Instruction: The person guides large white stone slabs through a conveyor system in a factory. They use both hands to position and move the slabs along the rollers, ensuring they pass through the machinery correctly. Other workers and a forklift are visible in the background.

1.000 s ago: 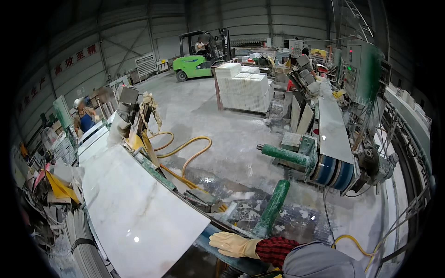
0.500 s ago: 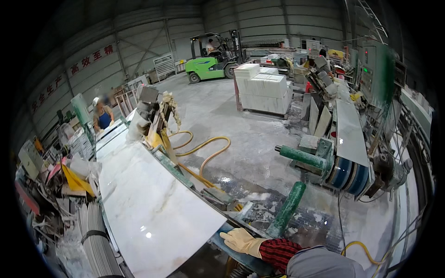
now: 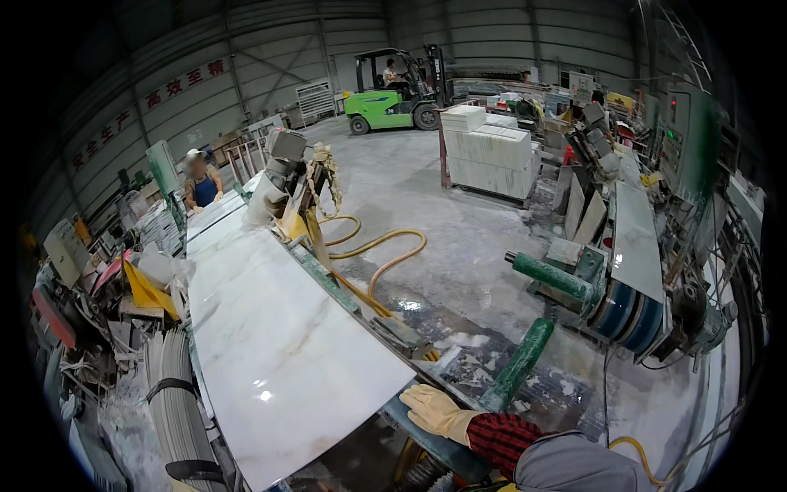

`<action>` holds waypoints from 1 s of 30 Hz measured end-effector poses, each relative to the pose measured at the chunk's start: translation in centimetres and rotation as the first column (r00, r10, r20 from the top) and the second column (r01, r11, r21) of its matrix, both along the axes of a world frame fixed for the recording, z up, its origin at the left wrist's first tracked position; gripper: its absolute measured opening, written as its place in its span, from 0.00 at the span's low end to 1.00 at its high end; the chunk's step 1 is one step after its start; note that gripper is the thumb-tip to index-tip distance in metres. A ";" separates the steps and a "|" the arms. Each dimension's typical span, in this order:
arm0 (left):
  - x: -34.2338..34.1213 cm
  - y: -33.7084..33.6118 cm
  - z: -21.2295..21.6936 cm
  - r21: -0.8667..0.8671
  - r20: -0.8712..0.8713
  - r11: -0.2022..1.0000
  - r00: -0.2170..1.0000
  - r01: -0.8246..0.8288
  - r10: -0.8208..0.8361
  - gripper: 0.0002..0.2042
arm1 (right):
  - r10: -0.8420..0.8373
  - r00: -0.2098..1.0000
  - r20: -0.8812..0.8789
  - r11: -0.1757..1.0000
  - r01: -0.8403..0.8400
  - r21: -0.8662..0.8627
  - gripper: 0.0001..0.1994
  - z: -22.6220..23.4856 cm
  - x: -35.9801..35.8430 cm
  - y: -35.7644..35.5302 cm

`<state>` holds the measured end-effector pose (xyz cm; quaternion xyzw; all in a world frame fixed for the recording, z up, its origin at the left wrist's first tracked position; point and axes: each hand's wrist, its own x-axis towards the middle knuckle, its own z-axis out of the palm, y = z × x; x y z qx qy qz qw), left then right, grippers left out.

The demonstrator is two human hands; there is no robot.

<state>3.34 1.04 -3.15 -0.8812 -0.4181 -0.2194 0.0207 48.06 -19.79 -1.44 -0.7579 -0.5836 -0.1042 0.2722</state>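
Observation:
My right hand [image 3: 438,412], in a cream rubber glove with a red-and-black cuff, lies with fingers stretched out on the blue roller [image 3: 471,461] at the near end of the conveyor. Its fingertips are close to the near right corner of a large white stone slab [image 3: 283,353]; whether they touch it I cannot tell. The slab is glossy, with faint tan veins, and stretches away along the conveyor. My left hand is out of the picture.
A grey ribbed hose bundle [image 3: 174,410] runs along the slab's left side. Green cylinders [image 3: 520,361] and a yellow hose [image 3: 402,238] lie on the right. Another person [image 3: 202,187] stands at the far end. Beyond are a green forklift [image 3: 385,108] and stacked white blocks [image 3: 488,156].
The whole view has shifted, with most things now farther right and higher in the picture. My right hand stays flat by the slab's corner. The far person's arm looks slightly changed.

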 end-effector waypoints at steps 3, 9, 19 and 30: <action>-0.1 0.2 -0.4 -0.004 0.016 1.000 1.000 0.017 -0.017 0.22 | -0.010 0.999 -0.031 0.999 0.009 -0.045 0.19 -0.5 0.4 0.1; -1.7 -0.4 -1.4 -0.034 0.035 0.997 0.997 -0.065 0.066 0.23 | 0.055 0.995 -0.078 0.996 -0.060 -0.060 0.20 -0.6 0.4 1.4; -0.5 -0.4 -1.1 0.037 0.079 0.999 0.997 -0.018 0.015 0.22 | 0.044 0.997 -0.067 0.999 -0.044 0.001 0.18 1.4 0.4 -0.3; -0.9 -0.7 -1.1 -0.036 0.075 0.999 0.997 -0.011 0.014 0.24 | 0.049 0.999 0.010 0.989 -0.050 0.136 0.24 2.3 -0.2 -1.0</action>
